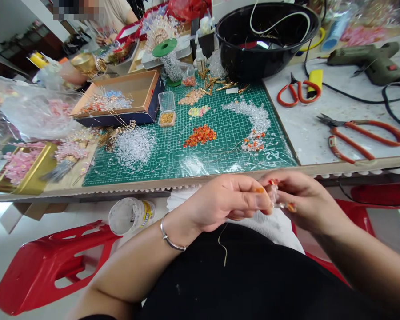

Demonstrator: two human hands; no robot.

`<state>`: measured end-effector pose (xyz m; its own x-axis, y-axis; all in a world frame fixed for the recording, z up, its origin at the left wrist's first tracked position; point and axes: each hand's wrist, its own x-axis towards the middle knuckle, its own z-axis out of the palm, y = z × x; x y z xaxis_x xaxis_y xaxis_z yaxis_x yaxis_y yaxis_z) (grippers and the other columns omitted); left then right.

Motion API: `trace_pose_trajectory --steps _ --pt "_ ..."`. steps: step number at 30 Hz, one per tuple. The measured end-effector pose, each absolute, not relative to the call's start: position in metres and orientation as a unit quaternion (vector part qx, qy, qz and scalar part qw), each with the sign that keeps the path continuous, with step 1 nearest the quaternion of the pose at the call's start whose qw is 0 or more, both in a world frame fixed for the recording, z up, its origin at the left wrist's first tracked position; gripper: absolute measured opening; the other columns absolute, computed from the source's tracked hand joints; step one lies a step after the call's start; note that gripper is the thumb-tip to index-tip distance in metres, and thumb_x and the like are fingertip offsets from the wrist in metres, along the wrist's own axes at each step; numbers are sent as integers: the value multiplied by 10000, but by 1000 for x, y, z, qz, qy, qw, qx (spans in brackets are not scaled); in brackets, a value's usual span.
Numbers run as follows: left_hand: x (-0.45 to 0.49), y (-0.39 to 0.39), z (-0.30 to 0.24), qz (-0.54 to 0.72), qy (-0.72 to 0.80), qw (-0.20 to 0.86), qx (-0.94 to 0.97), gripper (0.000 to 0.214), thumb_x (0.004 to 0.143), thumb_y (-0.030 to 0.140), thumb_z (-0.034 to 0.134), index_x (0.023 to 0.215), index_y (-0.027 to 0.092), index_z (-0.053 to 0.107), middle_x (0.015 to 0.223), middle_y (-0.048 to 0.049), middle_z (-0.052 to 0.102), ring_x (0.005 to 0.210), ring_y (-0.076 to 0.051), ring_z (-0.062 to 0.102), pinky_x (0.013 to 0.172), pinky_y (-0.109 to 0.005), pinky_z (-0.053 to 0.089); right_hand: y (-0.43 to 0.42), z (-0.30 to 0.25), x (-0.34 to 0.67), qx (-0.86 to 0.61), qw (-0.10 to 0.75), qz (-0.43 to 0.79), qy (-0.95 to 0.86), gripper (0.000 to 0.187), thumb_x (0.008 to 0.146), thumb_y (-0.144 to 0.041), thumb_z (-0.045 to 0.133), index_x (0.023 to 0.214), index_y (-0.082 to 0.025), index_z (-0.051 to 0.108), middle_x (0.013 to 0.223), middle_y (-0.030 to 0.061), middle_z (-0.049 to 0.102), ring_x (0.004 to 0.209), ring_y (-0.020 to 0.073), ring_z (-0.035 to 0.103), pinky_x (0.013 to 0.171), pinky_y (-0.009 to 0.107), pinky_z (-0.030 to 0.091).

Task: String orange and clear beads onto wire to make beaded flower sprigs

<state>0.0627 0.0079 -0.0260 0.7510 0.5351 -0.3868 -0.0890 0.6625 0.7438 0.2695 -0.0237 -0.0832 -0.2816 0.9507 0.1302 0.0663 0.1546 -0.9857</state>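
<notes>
Over my lap, just below the table edge, my left hand (233, 200) is closed on a small sprig of clear and orange-red beads (274, 195). My right hand (306, 200) pinches the same beaded sprig from the other side, its fingertips partly hidden. A thin gold wire (222, 249) hangs down below my left hand. On the green cutting mat (166, 166) lie a heap of orange-red beads (200, 135), a pile of clear beads (135, 146) and a curved strip of clear beads (253, 116) with some orange ones at its lower end.
Red-handled pliers (363, 135), smaller cutters (299, 92) and a glue gun (370, 62) lie at the right. A black basin (253, 58) stands behind the mat, an open box (146, 95) at left. Another person (115, 15) sits across. A red stool (33, 271) stands below left.
</notes>
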Motion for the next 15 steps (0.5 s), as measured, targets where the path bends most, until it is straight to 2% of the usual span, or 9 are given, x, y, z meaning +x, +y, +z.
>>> trace_pose_trajectory --steps 3,6,10,13,15 --pt "60 12 -21 95 314 848 417 296 717 360 840 728 115 675 621 26 511 509 -43 349 477 -230 193 -9 -63 273 -381 353 522 -677 145 914 -361 695 839 -251 754 703 -12 699 605 153 630 559 282 495" --pt "59 15 -17 31 344 814 467 218 772 309 777 705 129 674 663 1 582 566 -71 427 525 -229 287 -1 -38 278 -373 294 497 -726 155 917 -223 659 788 -249 740 704 -17 665 634 146 614 581 274 467" --pt "62 15 -16 -16 378 767 519 145 804 217 700 680 149 668 731 -13 656 662 -103 530 623 -238 397 -7 -19 276 -375 212 363 -826 244 959 -221 551 750 -270 667 683 -19 647 597 155 593 535 282 435" --pt "63 17 -22 -32 395 751 528 122 800 221 693 700 154 675 731 -3 654 663 -104 532 609 -235 388 -17 -18 272 -369 200 260 -870 222 966 -221 516 800 -274 654 695 -5 653 588 171 584 517 303 411" --pt "63 19 -27 -37 407 752 517 138 785 242 704 688 151 665 678 11 612 607 -94 478 559 -232 340 -25 -20 270 -346 198 190 -897 197 958 -211 505 842 -260 656 704 14 654 600 187 587 527 322 415"
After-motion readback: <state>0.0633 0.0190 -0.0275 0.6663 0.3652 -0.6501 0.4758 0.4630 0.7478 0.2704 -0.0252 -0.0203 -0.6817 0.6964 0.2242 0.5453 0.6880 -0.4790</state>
